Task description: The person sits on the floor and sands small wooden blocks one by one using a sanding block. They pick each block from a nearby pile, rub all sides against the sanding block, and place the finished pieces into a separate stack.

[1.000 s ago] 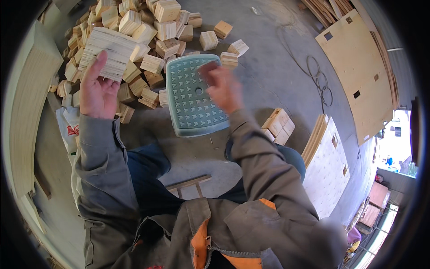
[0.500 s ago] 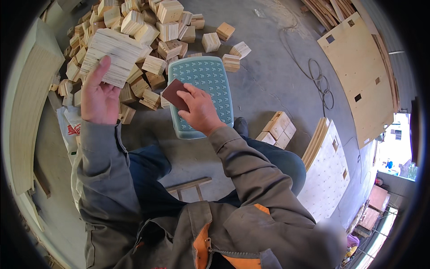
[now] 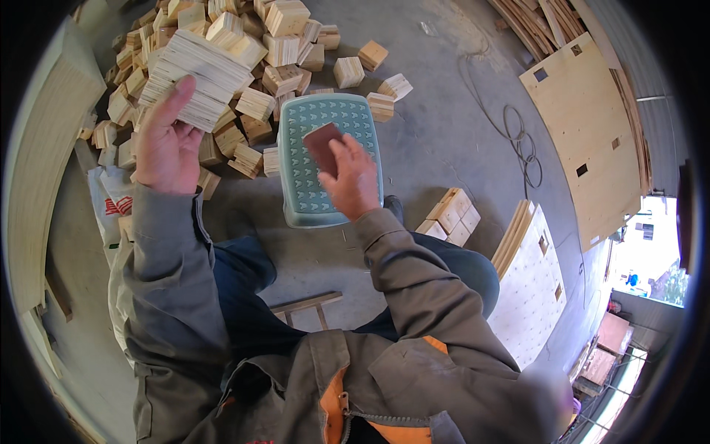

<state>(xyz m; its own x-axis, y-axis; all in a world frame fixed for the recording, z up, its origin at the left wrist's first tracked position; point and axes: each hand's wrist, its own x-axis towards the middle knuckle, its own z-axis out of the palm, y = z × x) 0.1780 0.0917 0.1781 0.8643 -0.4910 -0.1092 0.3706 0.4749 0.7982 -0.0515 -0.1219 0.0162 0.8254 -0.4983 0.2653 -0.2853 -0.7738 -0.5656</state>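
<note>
My left hand [image 3: 168,148] grips a plywood block [image 3: 198,80] by its lower edge, thumb laid across the layered face. The block is raised and tilted in front of the heap of blocks. My right hand [image 3: 350,176] pinches a folded piece of reddish-brown sandpaper [image 3: 322,148] between thumb and fingers. It is over a light blue-green plastic stool [image 3: 306,212] with a bumpy patterned top, and the sandpaper is apart from the block. Part of the stool's top is hidden beneath that hand.
A heap of plywood blocks [image 3: 285,50] lies beyond the stool, with several strays to its right. Stacked blocks [image 3: 451,214] stand by my right knee. Perforated boards [image 3: 529,288] lean at right, near a loose cable [image 3: 521,140]. A white bag [image 3: 111,196] sits at left.
My right hand has shifted right with the sandpaper, farther from the block. My left hand has moved the block slightly up and to the right, tilting it more.
</note>
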